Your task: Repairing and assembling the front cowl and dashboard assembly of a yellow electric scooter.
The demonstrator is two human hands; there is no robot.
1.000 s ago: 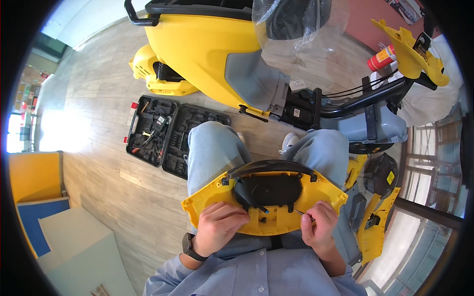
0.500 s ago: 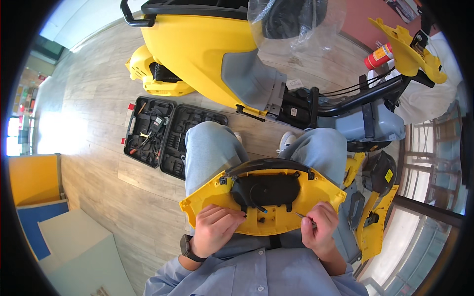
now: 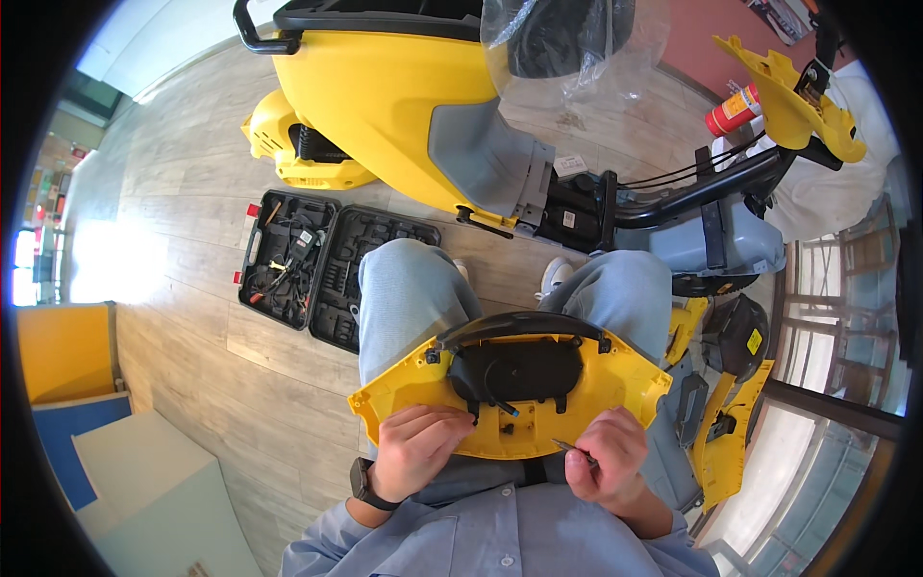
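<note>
Orange and blue furniture: far left edge, standing on the wooden floor.

Tool case: black, lying open flat on the floor, left of the person's knees; tools and sockets sit in its moulded trays.

Left hand: forearm comes up from the lower edge in a blue-grey sleeve, with a dark wristwatch at the wrist. The hand is curled, knuckles up, fingers closed on the near lower edge of the yellow panel at its left side.

Yellow panel: a wide curved plastic cover, lying across the person's lap on both thighs, hollow side up. A black insert fills its middle and a black strip runs along its far rim. Both hands touch its near edge.

Right hand: forearm also enters from below. The fingers are pinched together round a small slim tool, whose thin tip points left toward the panel's near edge. What kind of tool it is cannot be told.

Scooter: yellow and grey body, standing on the floor beyond the knees, with a seat wrapped in clear plastic.

Loose yellow parts: on the floor just right of the right thigh.

Red can: upper right, beside another yellow piece.
</note>
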